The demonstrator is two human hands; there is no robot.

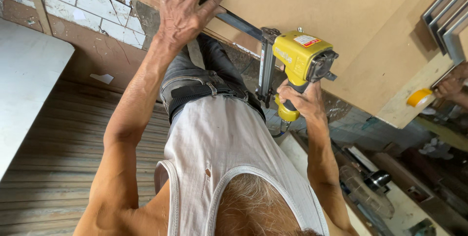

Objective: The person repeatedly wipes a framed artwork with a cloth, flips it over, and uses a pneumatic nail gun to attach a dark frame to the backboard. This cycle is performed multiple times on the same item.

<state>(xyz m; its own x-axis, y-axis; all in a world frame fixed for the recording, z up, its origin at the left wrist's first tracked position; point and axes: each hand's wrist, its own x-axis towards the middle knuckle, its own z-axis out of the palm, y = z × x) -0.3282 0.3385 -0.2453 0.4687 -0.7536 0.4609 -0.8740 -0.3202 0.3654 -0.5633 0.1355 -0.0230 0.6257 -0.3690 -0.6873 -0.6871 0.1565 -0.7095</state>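
1. The left hand (187, 9) lies flat with fingers spread apart on the big tan board (312, 2), at about 11 o'clock in the view, clamped on nothing.
2. That board fills the top, from 12 to 2 o'clock, with its lower edge running down toward 3 o'clock.
3. A white slab (24, 80) sits at 9 o'clock, over a ribbed floor.
4. The yellow nail gun (297, 63) stands just right of centre, its nose and dark magazine against the board's edge.
5. The right hand (300, 100) is wrapped tight around the gun's grip, at 6 o'clock from its body.
6. A yellow tape roll (419, 97) lies at 3 o'clock, beside another person's hand (451, 87).
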